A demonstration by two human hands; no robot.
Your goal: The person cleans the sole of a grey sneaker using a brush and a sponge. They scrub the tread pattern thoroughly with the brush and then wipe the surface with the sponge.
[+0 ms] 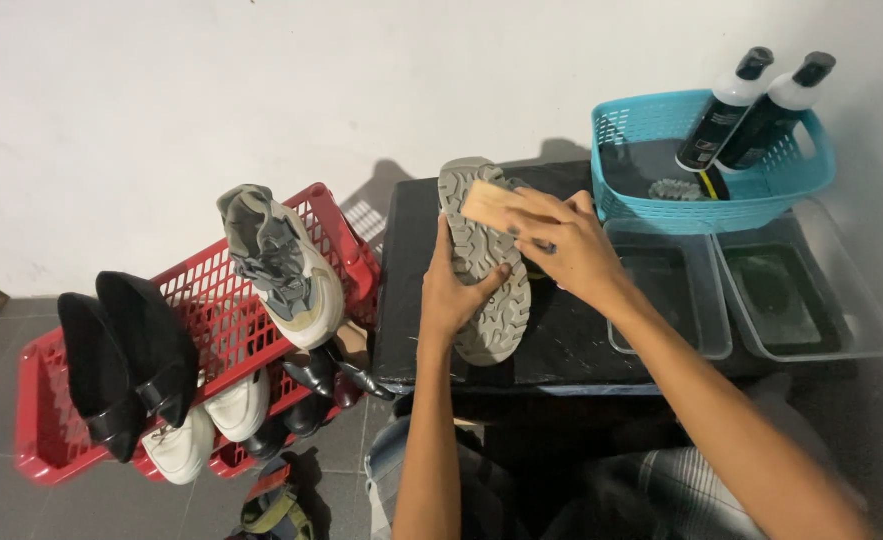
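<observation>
A shoe lies sole up over a small black table; its grey lugged sole faces me. My left hand grips the shoe's left side, thumb on the sole. My right hand holds a wooden-backed brush pressed against the sole near the toe end. Both forearms reach in from the bottom of the view.
A teal basket with two dark bottles stands at the back right. Two clear trays of water sit on the table's right. A red crate with several shoes stands to the left, a grey sneaker on top.
</observation>
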